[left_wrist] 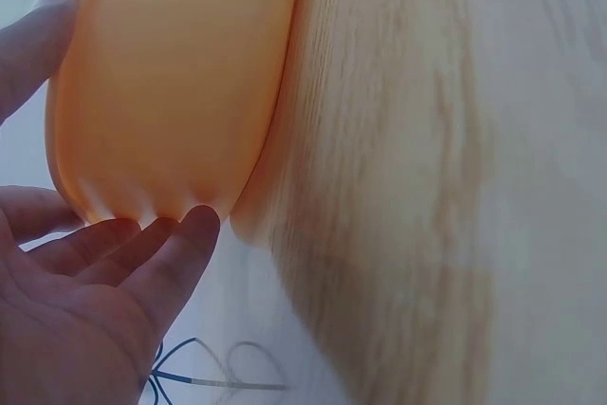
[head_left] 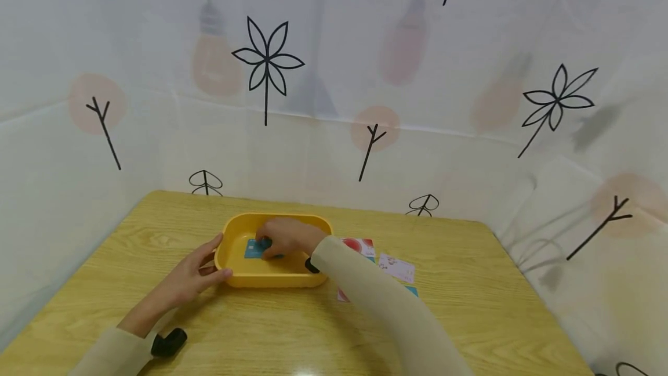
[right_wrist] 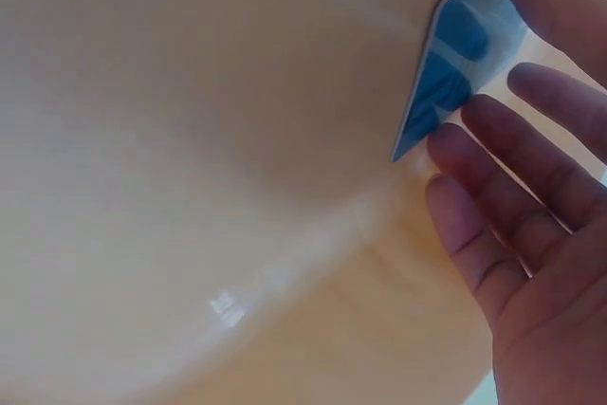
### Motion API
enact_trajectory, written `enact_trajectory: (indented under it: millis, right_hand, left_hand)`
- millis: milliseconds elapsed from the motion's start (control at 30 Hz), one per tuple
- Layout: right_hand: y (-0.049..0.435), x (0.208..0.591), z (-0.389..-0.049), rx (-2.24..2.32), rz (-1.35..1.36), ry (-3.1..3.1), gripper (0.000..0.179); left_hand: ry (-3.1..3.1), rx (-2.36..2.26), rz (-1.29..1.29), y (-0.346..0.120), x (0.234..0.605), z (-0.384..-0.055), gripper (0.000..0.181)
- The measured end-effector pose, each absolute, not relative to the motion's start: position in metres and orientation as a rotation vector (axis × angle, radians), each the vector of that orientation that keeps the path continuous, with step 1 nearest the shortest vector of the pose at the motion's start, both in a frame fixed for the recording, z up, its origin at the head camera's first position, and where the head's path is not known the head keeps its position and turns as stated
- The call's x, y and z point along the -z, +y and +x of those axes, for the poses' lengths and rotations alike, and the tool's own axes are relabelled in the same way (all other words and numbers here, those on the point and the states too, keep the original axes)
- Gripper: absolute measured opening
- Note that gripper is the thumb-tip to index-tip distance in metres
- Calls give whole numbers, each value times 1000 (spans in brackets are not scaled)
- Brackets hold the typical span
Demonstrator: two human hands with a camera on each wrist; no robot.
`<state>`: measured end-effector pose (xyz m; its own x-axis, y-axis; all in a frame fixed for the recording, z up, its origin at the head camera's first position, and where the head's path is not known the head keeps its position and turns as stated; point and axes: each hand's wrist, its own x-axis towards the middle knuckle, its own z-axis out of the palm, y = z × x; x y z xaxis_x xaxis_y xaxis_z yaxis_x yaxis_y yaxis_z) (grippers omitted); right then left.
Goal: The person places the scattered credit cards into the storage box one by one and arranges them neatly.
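A yellow plastic tray (head_left: 276, 281) with rounded corners rests on the table, and my left hand (head_left: 182, 277) grips its left end. Thumb and fingers lie against the outer wall of the tray (left_wrist: 180, 82) in the left wrist view. My right hand (head_left: 289, 237) reaches down inside the tray at a blue card (head_left: 253, 249). Seen from the right wrist, the thumb and fingertips pinch the blue card (right_wrist: 460, 54) by its edges, close to the tray floor (right_wrist: 190, 120). The hand covers part of the card in the head view.
To the right of the tray lie a red-and-white card (head_left: 364, 245), a pale floral card (head_left: 398, 268) and a blue card (head_left: 412, 290), partly behind the right sleeve (head_left: 386, 300). A patterned white cloth (head_left: 323, 155) hangs behind the wooden table (head_left: 261, 329).
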<state>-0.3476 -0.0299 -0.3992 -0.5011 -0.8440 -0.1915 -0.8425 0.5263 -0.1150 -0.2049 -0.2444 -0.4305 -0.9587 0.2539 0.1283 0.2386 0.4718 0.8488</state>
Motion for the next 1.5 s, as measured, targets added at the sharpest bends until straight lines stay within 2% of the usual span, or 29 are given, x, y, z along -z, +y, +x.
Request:
enact_trajectory:
  millis: [933, 1500]
  right_hand:
    - [-44, 401, -350, 159, -1417, 2496, 37]
    - [-3, 362, -339, 232, -1400, 2603, 44]
  left_hand:
    - [2690, -1538, 458, -245, 430, -205, 86]
    - [2689, -1524, 411, -243, 427, -205, 87]
